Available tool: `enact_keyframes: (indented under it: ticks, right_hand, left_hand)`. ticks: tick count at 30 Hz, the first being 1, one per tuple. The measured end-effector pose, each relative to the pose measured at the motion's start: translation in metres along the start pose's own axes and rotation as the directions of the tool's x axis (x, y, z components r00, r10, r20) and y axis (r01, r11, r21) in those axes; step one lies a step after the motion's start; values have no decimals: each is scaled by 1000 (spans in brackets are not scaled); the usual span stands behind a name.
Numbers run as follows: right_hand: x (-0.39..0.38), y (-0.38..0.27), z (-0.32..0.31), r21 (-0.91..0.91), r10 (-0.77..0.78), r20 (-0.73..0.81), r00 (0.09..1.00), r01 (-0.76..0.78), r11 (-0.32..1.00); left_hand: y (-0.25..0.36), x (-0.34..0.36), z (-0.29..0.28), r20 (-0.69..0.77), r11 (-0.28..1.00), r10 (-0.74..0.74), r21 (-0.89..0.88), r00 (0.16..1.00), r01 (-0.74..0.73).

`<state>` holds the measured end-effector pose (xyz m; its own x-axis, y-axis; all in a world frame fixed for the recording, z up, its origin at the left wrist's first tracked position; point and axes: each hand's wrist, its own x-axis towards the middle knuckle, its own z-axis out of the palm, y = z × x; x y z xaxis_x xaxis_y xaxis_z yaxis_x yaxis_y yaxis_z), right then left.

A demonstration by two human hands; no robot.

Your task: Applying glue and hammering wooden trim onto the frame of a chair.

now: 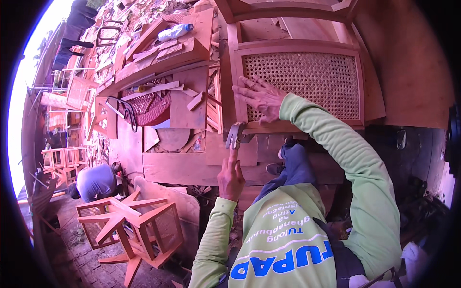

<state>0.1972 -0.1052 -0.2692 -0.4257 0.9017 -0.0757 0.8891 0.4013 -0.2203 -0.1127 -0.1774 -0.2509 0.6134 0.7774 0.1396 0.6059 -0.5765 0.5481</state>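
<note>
Cane panel (307,77) beneath spread right hand (262,100), hammer (235,134) in curled left hand (230,180), wood scraps (195,101) leftward

The desk (418,72) is of brown wood, and its surface reaches toward the right side. A wooden chair frame (307,81) with a woven cane panel lies on it. To the left, a wooden board (202,36) carries a plastic bottle (173,32), lying down, and some wood strips (163,53). On the floor (91,269) there are wooden chairs (143,237).

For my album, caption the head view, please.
Left hand holds a metal tool; right hand spreads over the corner of a cane panel.
</note>
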Motion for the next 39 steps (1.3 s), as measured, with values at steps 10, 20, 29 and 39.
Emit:
enact_keyframes:
  ticks: [10, 20, 29, 39]
  right_hand:
    - [2, -22, -3, -78, 137, 69, 988, -131, 988]
    - [2, -22, -3, -61, 138, 42, 990, -136, 989]
    - [-1, -27, -15, -51, 156, 126, 980, -151, 987]
    - [2, -24, -6, -74, 154, 98, 983, -147, 986]
  left_hand:
    - [4, 6, -15, 33, 998, -20, -67, 999, 23]
    - [-1, 10, -12, 56, 1000, 5, -25, 998, -4]
    - [0, 21, -13, -82, 996, 73, -40, 994, -76]
    - [1, 18, -7, -110, 992, 127, -13, 986, -129]
